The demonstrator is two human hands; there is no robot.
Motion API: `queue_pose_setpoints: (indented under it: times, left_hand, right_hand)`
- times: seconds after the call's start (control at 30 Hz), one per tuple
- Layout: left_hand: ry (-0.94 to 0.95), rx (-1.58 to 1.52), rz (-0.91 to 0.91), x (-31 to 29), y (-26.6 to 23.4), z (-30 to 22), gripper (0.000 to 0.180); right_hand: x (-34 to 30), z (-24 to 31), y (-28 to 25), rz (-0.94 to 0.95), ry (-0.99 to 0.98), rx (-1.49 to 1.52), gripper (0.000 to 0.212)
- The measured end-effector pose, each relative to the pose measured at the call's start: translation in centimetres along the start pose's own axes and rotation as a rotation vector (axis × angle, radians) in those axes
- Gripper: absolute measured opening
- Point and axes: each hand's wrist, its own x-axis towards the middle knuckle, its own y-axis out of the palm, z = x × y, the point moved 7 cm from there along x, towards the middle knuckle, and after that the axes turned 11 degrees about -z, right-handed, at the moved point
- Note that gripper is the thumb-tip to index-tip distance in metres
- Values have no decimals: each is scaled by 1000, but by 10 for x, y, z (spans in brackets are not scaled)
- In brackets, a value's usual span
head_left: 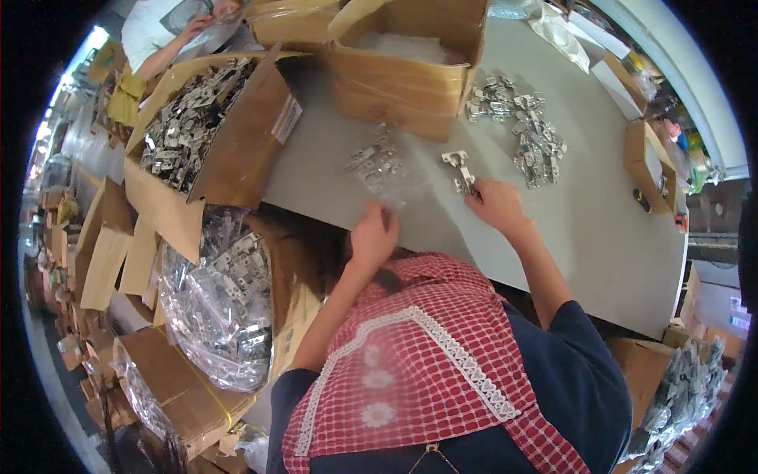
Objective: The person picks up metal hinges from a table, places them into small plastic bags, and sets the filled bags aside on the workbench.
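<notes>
Head-worn fisheye, facing down, close range

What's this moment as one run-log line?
left hand: by clear hinge bag | right hand: holds metal hinge | loose hinges: on grey table

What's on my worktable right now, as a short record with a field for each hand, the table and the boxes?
Left hand: at the near edge of a clear plastic bag; grip unclear
Right hand: holding a metal hinge
Gray table: loose hinges heaped beyond and right of the hinge in hand
Left carton: open, filled with metal parts
Far carton: open, pale plastic inside
</notes>
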Motion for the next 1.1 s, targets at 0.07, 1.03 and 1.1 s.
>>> queue_pose_setpoints:
  times: [0.07, 1.03, 1.1]
  left_hand:
    - [-24, 6, 24, -1, 2, 4, 23]
    - [-32, 2, -16, -10, -11, 0, 27]
    - [28, 53, -17, -9, -9, -4, 32]
  right_hand:
    - [-13, 26, -20, 11, -47, 55, 26]
    - [-30, 129, 24, -215, -642, 311, 35]
    - [-29, 119, 33, -225, -455, 301, 37]
